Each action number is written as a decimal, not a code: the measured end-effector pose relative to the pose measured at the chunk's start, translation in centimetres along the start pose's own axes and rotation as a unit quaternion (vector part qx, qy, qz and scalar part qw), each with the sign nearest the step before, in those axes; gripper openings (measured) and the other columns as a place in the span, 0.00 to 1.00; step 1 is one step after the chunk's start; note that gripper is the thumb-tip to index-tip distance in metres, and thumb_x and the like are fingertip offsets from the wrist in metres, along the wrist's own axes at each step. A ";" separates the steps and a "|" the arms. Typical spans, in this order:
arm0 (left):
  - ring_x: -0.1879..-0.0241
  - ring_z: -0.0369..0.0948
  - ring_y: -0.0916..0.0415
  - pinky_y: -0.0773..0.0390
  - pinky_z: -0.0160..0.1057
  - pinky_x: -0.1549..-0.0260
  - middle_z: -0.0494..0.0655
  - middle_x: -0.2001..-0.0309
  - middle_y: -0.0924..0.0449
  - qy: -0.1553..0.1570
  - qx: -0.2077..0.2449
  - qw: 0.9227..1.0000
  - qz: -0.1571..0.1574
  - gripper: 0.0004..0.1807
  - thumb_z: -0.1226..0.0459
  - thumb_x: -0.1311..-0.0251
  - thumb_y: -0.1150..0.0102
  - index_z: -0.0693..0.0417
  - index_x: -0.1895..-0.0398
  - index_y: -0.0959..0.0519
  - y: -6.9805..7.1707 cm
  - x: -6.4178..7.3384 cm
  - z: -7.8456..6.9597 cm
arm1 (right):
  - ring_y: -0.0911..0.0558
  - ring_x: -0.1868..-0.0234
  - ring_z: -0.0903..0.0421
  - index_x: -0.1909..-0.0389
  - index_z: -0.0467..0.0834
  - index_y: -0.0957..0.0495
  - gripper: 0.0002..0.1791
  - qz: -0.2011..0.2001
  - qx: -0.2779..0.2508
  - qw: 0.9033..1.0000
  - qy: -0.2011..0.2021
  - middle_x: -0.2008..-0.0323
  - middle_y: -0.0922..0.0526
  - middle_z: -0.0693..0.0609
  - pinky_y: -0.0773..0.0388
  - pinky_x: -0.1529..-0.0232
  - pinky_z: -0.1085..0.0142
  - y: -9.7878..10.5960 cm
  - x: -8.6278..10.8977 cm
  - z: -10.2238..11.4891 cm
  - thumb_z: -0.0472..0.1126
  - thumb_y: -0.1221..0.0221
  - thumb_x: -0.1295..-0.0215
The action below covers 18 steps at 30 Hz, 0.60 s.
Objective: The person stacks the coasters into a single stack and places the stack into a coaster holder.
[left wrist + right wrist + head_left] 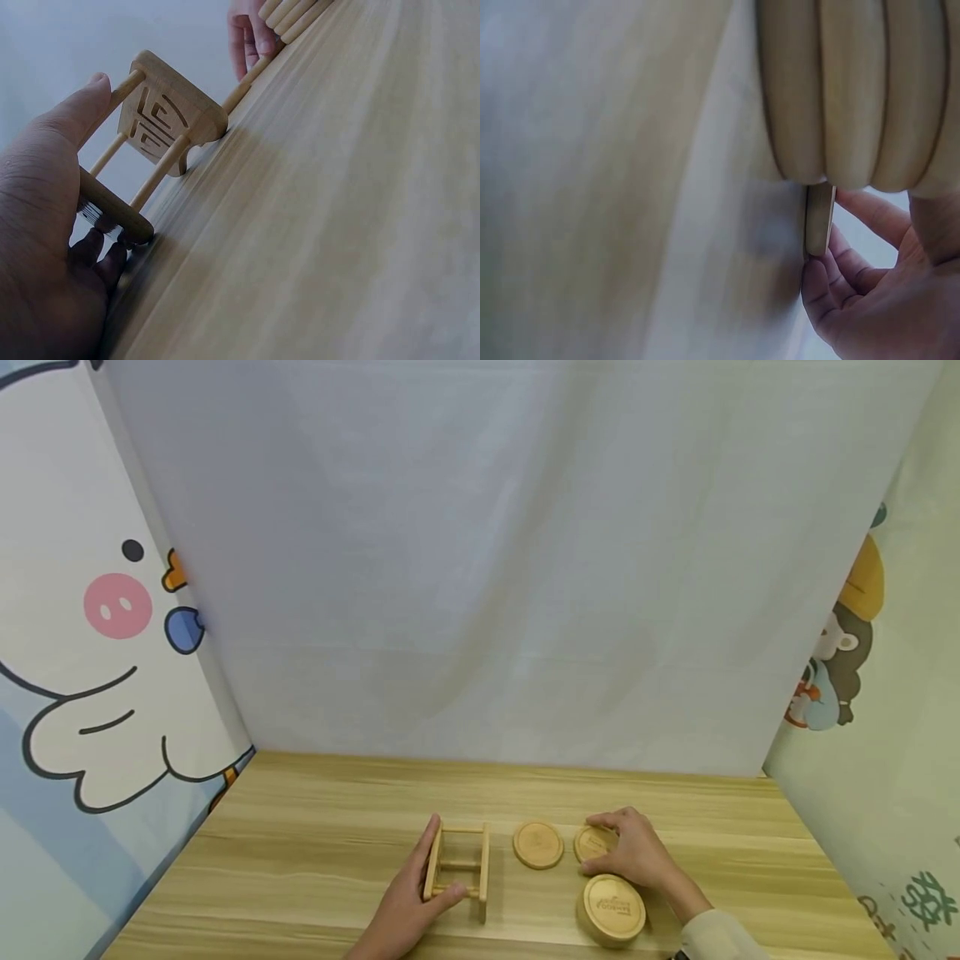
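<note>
My left hand (405,900) grips a small wooden coaster rack (485,864) by its left side panel, with the rack on the table. Thin rods join its two panels, and one panel (165,109) shows a cut-out pattern in the left wrist view. To the right, my right hand (636,852) holds a round wooden coaster (594,842) by its edges, thumb and fingers on opposite sides. That coaster lies low against the tabletop in the right wrist view. Just nearer to me stands a stack of similar coasters (613,907), printed on top; its layered edges (855,90) fill the right wrist view's upper part.
Between the rack and my right hand, another round coaster (537,845) lies flat on the wood-grain table (315,827). A pale cloth (480,568) hangs behind the table's far edge. Cartoon-printed panels (67,527) flank both sides.
</note>
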<state>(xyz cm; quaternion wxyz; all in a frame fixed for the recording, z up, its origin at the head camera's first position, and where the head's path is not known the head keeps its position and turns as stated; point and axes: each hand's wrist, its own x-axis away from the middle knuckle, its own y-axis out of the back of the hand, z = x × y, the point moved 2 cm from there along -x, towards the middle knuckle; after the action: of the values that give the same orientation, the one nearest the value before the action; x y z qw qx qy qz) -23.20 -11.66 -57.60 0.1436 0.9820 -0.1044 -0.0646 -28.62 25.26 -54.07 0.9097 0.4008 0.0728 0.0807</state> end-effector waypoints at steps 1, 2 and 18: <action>0.18 0.65 0.39 0.31 0.65 0.25 0.60 0.10 0.56 -0.002 0.000 1.000 0.000 0.57 0.52 0.24 0.28 0.38 0.06 0.57 0.0 0.0 -0.1 | 0.22 0.45 0.42 0.35 0.39 0.13 0.41 0.000 0.001 1.000 0.000 0.44 0.19 0.41 0.19 0.43 0.40 0.0 0.0 0.0 0.47 0.11 0.51; 0.18 0.65 0.39 0.31 0.65 0.25 0.60 0.10 0.56 -0.003 0.001 1.000 -0.001 0.57 0.52 0.24 0.28 0.38 0.06 0.57 0.0 0.0 -0.1 | 0.22 0.45 0.42 0.35 0.39 0.13 0.41 0.000 0.002 1.000 0.001 0.45 0.19 0.41 0.19 0.44 0.40 0.0 0.0 0.1 0.46 0.11 0.51; 0.20 0.65 0.35 0.27 0.61 0.28 0.60 0.10 0.54 -0.021 0.001 1.000 -0.003 0.57 0.56 0.25 0.27 0.42 0.06 0.56 0.1 0.0 -0.4 | 0.21 0.48 0.46 0.37 0.39 0.12 0.39 -0.003 0.012 1.000 0.005 0.49 0.19 0.45 0.19 0.44 0.41 0.1 0.0 0.4 0.45 0.11 0.51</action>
<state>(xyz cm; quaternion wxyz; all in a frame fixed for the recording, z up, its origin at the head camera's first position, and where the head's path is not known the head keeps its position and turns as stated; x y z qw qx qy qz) -23.10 -11.62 -57.19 0.1403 0.9808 -0.1046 -0.0856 -28.56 25.05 -53.74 0.9046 0.4112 0.0796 0.0792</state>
